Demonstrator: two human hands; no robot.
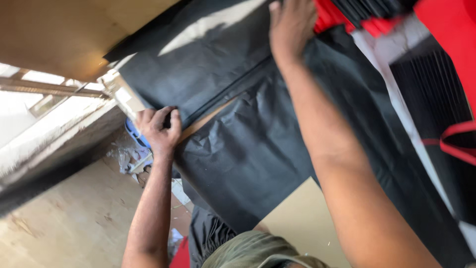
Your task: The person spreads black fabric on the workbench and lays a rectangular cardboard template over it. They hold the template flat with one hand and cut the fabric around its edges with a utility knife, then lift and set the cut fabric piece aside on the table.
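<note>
Left hand low at frame left, fingers curled in a closed pinch, bare forearm rising from the bottom edge, right hand stretched far forward at the top, palm down, fingers flattened, long bare forearm crossing the frame diagonally

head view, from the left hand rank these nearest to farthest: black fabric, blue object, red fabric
From the left hand:
1. black fabric, gripped at its edge by that hand
2. blue object, just beside and below the hand
3. red fabric, far off by the right hand
</note>
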